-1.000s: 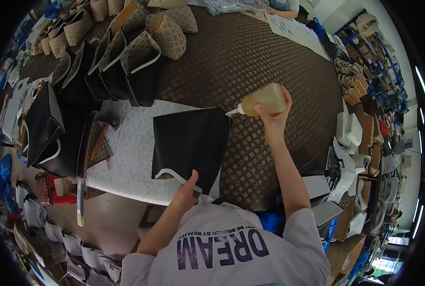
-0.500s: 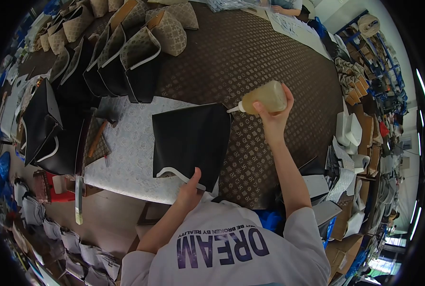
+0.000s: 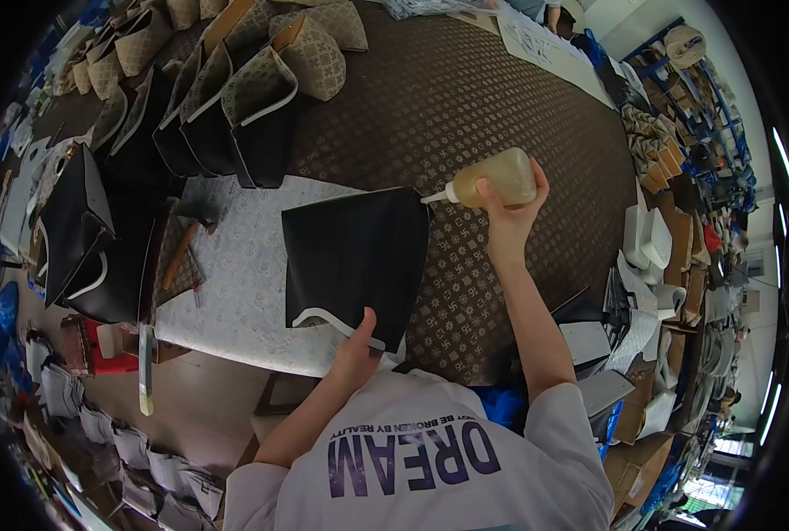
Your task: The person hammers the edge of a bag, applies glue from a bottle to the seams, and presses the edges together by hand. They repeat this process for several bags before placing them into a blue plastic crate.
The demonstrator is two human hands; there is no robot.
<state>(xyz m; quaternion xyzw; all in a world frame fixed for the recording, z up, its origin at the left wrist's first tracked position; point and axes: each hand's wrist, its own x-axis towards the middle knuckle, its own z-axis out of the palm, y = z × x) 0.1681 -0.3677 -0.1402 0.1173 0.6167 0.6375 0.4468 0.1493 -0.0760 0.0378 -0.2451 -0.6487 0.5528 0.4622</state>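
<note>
My left hand [image 3: 356,351] grips the near, white-edged rim of a black leather bag body [image 3: 355,257], thumb on top and fingers hidden beneath it. The bag body lies over the pale patterned sheet [image 3: 235,327] and partly over the brown table covering. In my right hand [image 3: 514,212] is a squeeze bottle [image 3: 499,177] of yellowish liquid, tipped sideways. Its thin white nozzle points left, with the tip right at the far right corner of the bag body.
Several black bag bodies [image 3: 262,142] with patterned linings stand at the back left. Another black piece [image 3: 80,239] sits at the left, near a hammer [image 3: 180,252] with a wooden handle. Cardboard and white boxes [image 3: 656,239] are stacked at the right. A person's arm [image 3: 552,18] shows at the far edge.
The bottle's nozzle has shifted slightly up along the bag body's right edge, nearer the corner. My left hand keeps its hold. The person at the far edge has moved an arm.
</note>
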